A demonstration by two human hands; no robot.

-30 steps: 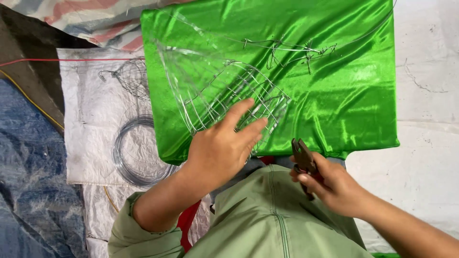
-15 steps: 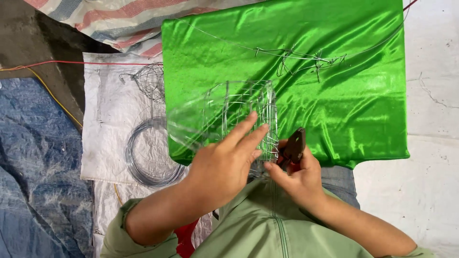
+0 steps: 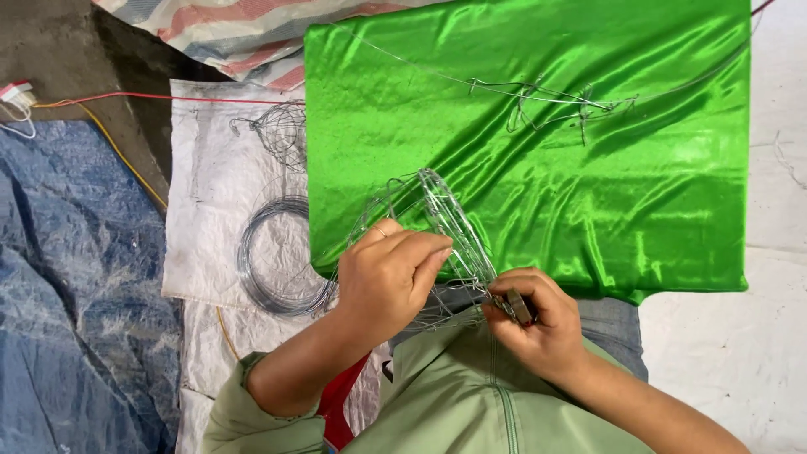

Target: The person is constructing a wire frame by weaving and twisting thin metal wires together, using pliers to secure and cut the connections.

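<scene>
Head view: left hand (image 3: 388, 282) grips wire frame (image 3: 441, 235); right hand (image 3: 538, 324) clamps pliers (image 3: 514, 306) beside it.

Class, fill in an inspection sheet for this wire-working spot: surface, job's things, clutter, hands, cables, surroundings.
Surface: shiny green cloth, creased, spread on the floor.
Job's things: wire frame of curved ribs, at the cloth's near edge; pliers.
Clutter: bent wire piece on the cloth; wire coil and small wire cage on a white woven sack.
Hands: left hand grips the frame; right hand closed on the pliers, at the frame's edge.
Cables: red and yellow cords at left.
Surroundings: blue tarp, pale concrete floor.
</scene>
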